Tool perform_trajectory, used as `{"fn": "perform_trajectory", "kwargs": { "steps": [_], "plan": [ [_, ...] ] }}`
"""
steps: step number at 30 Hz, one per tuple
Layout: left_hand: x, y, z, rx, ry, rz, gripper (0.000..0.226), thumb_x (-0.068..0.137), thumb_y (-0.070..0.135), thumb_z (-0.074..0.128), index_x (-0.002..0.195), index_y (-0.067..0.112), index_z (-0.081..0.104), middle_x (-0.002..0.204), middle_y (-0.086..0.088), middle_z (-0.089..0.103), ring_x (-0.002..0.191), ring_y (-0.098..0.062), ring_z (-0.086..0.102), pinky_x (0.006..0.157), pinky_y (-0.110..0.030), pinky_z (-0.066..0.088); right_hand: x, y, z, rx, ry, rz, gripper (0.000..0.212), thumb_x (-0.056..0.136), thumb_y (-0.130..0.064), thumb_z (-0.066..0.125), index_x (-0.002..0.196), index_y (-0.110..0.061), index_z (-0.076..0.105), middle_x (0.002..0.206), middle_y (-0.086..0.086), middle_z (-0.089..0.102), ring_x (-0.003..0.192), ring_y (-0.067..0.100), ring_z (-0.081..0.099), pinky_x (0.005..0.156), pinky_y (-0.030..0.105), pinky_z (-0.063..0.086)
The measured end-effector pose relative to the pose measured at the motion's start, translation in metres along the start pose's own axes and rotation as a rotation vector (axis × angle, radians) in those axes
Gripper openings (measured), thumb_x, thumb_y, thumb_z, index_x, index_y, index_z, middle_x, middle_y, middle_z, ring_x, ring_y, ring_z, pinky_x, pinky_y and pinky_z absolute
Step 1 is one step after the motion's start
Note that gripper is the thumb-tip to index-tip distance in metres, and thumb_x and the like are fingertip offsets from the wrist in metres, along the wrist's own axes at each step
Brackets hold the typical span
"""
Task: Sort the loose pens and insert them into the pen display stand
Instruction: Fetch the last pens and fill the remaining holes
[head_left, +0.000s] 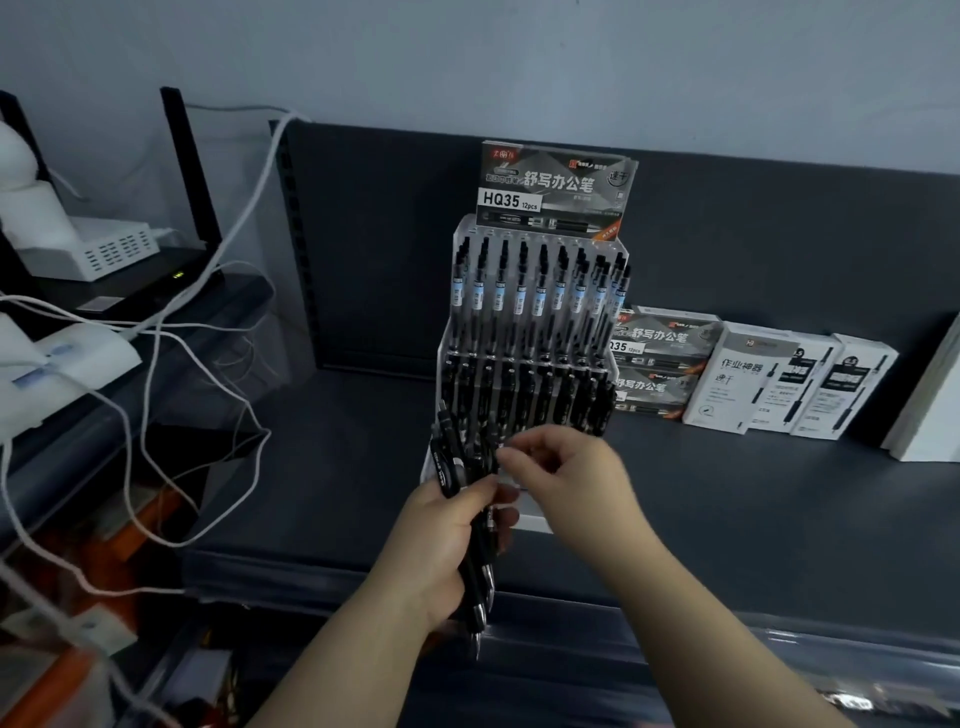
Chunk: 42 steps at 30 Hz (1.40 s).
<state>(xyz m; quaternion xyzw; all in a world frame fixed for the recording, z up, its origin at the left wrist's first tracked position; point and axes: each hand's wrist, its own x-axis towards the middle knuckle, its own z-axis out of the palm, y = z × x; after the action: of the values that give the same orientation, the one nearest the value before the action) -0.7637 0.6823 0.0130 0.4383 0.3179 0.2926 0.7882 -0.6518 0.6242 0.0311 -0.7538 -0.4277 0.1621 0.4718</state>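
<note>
Head view, item one: left hand (441, 540) gripping a bundle of black pens (480, 574), tips down, just in front of the pen display stand (460, 231) on the dark shelf (727, 499). Item two: right hand (569, 480), fingers curled, pinching the top of one pen in that bundle. Stand's upper rows stocked; pen boxes (779, 379) just beside it.

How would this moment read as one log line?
left hand: grips pen bundle | right hand: pinches at bundle's top | display stand: back rows filled
</note>
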Motion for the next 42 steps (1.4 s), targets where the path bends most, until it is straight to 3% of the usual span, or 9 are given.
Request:
{"fn": "perform_trajectory", "kwargs": {
  "steps": [3, 9, 13, 17, 22, 25, 29, 38, 42],
  "plan": [
    [-0.005, 0.004, -0.012, 0.033, -0.031, 0.020, 0.016, 0.091, 0.010, 0.057, 0.102, 0.008, 0.069, 0.081, -0.005, 0.070, 0.066, -0.014, 0.062, 0.057, -0.025, 0.051, 0.003, -0.007, 0.022, 0.072, -0.073, 0.085, 0.017, 0.080, -0.034, 0.072, 0.083, -0.019, 0.064, 0.074, 0.000, 0.068, 0.068, 0.012, 0.066, 0.066, 0.026, 0.054],
    [-0.009, 0.011, -0.043, -0.017, 0.012, 0.041, 0.014, 0.092, 0.009, 0.056, 0.099, 0.006, 0.068, 0.084, -0.009, 0.073, 0.070, -0.019, 0.068, 0.065, -0.031, 0.056, 0.004, -0.022, 0.038, 0.151, -0.114, 0.123, 0.023, 0.086, -0.027, 0.067, 0.071, -0.010, 0.067, 0.049, -0.009, 0.056, 0.041, 0.000, 0.046, 0.046, 0.015, 0.038],
    [-0.004, 0.016, -0.065, -0.089, 0.140, 0.040, 0.011, 0.090, 0.010, 0.058, 0.096, 0.006, 0.067, 0.081, -0.009, 0.070, 0.076, -0.021, 0.067, 0.074, -0.037, 0.054, 0.014, -0.036, 0.040, 0.255, 0.016, 0.104, 0.019, 0.089, -0.024, 0.063, 0.078, -0.009, 0.068, 0.058, -0.003, 0.061, 0.051, 0.013, 0.048, 0.054, 0.029, 0.042],
    [0.002, 0.025, -0.082, -0.136, 0.227, 0.050, 0.010, 0.090, 0.012, 0.059, 0.097, 0.011, 0.067, 0.075, -0.004, 0.062, 0.069, -0.017, 0.060, 0.069, -0.034, 0.051, 0.026, -0.047, 0.037, 0.201, 0.232, 0.008, 0.026, 0.091, -0.025, 0.061, 0.112, -0.012, 0.065, 0.080, -0.007, 0.066, 0.057, -0.001, 0.054, 0.054, 0.016, 0.044],
    [0.007, 0.031, -0.090, -0.102, 0.243, 0.070, 0.014, 0.093, 0.016, 0.056, 0.102, 0.015, 0.067, 0.065, -0.001, 0.056, 0.056, -0.012, 0.049, 0.059, -0.028, 0.045, 0.033, -0.048, 0.047, 0.035, 0.269, -0.075, 0.036, 0.092, -0.025, 0.059, 0.125, -0.012, 0.059, 0.092, -0.011, 0.062, 0.072, -0.009, 0.051, 0.061, 0.001, 0.038],
    [0.009, 0.031, -0.093, -0.105, 0.226, 0.067, 0.018, 0.094, 0.012, 0.054, 0.107, 0.013, 0.066, 0.067, -0.002, 0.056, 0.057, -0.011, 0.048, 0.056, -0.025, 0.042, 0.035, -0.045, 0.054, -0.064, 0.246, -0.093, 0.028, 0.093, -0.023, 0.057, 0.118, -0.012, 0.063, 0.078, -0.010, 0.059, 0.062, -0.007, 0.049, 0.056, 0.004, 0.041],
    [0.011, 0.032, -0.095, -0.140, 0.221, 0.042, 0.022, 0.094, 0.004, 0.050, 0.109, 0.011, 0.065, 0.075, -0.005, 0.059, 0.064, -0.012, 0.050, 0.061, -0.026, 0.045, 0.035, -0.041, 0.063, -0.254, 0.173, -0.086, 0.027, 0.095, -0.023, 0.054, 0.105, 0.001, 0.062, 0.078, 0.016, 0.067, 0.069, 0.030, 0.063, 0.064, 0.041, 0.053],
    [0.013, 0.032, -0.099, -0.099, 0.177, 0.047, 0.017, 0.093, 0.001, 0.051, 0.101, 0.005, 0.066, 0.079, -0.006, 0.062, 0.068, -0.012, 0.055, 0.068, -0.029, 0.051, 0.039, -0.038, 0.073, -0.432, 0.122, -0.024, 0.030, 0.098, -0.021, 0.047, 0.070, -0.011, 0.041, 0.053, -0.001, 0.040, 0.043, 0.012, 0.035, 0.040, 0.023, 0.020],
    [0.010, 0.031, -0.099, -0.096, 0.161, 0.044, 0.016, 0.092, 0.001, 0.053, 0.100, 0.003, 0.067, 0.076, -0.004, 0.065, 0.066, -0.011, 0.058, 0.071, -0.029, 0.053, 0.036, -0.037, 0.076, -0.368, 0.144, -0.044, 0.015, 0.097, -0.019, 0.048, 0.085, -0.011, 0.052, 0.065, 0.002, 0.056, 0.050, 0.014, 0.043, 0.050, 0.026, 0.034]
  ]
}}
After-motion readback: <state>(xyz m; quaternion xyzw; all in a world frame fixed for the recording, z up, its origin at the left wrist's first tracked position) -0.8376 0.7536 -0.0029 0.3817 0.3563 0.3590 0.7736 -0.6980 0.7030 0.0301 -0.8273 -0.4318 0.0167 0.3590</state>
